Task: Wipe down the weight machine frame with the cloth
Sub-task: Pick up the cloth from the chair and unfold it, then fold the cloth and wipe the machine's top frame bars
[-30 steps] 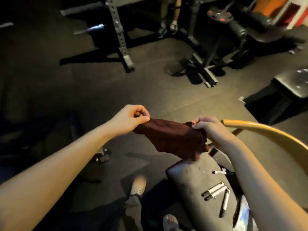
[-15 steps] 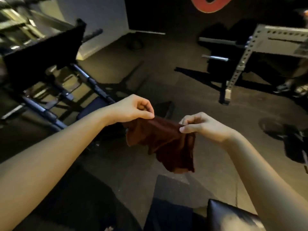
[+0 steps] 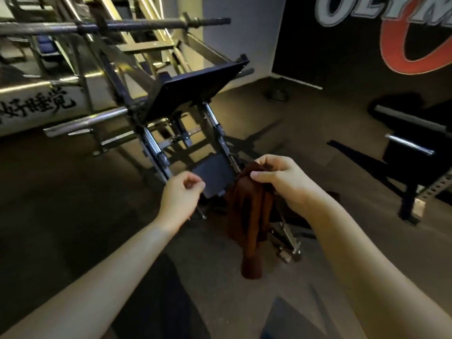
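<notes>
Head view: cloth (image 3: 247, 216) beneath right grip (image 3: 281, 182)

The weight machine frame (image 3: 195, 89) is running off the picture's left and top edges. The cloth (image 3: 249, 216) is covering the frame's lower right rail, and its top is lying hidden inside the right hand (image 3: 281, 182). The wall lettering (image 3: 391, 33) is being cropped at the top.

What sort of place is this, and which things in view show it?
Most likely a gym: a steel weight machine with a tilted footplate, a barbell lying across the frame higher up, and big painted lettering on the dark wall.
</notes>
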A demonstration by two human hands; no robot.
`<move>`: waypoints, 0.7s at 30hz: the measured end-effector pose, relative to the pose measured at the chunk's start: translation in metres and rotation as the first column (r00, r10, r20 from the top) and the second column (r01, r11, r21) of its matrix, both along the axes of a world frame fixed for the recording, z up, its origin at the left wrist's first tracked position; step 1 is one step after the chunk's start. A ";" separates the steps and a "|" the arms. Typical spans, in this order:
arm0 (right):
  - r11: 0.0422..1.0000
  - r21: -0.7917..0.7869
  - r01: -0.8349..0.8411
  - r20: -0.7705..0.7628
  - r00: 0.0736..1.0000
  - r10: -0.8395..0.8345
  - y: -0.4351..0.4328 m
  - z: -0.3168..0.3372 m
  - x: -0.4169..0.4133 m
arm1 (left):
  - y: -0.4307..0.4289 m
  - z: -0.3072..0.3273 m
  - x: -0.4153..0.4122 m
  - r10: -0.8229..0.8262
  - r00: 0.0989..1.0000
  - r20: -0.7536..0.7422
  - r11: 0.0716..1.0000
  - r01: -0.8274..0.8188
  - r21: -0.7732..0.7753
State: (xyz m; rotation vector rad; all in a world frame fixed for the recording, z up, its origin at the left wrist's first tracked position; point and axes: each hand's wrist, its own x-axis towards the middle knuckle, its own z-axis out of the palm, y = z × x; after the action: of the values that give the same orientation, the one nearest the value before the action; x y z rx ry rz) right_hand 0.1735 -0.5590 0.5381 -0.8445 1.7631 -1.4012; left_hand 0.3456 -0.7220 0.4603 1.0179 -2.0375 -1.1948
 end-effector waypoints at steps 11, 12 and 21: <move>0.972 -0.233 0.021 0.280 0.959 0.047 -0.128 0.013 0.054 | -0.098 -0.019 0.085 -0.225 0.974 -0.034 0.649 0.176 0.740; 0.969 -0.245 0.023 0.292 0.955 0.051 -0.136 0.014 0.056 | -0.105 -0.020 0.085 -0.150 0.983 -0.107 0.606 0.177 0.776; 0.953 -0.291 0.086 0.351 0.936 0.023 -0.199 0.002 0.034 | -0.163 -0.017 0.089 0.089 0.972 -0.219 0.554 0.135 0.822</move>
State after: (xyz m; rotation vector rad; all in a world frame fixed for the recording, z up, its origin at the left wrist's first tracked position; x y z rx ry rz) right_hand 0.2075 -0.7577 0.5404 -0.6679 1.3147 -1.7523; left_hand 0.4343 -0.8854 0.4435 1.1536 -1.2213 -2.2898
